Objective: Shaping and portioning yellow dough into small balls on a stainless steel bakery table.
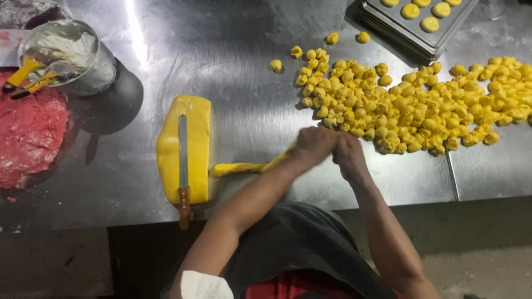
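Both hands are clenched together at the right end of a yellow dough rope, the left hand gripping the rope itself and the right hand pressed against it. Whether the right one is pinching a bit off or merely steadying cannot be told, since the fingers of both are hidden.

The rope lies on the steel desk, running left toward the big yellow dough block. It looks thin near the hands, so a hard tug could snap it unevenly. A long knife rests on top of the block with its handle jutting over the near edge; a bumping forearm could knock it off.

The pile of dough pieces runs out of view on the right. The baking tray, far right, is cut off, as is the red dough at the left. The metal cup has unclear contents.
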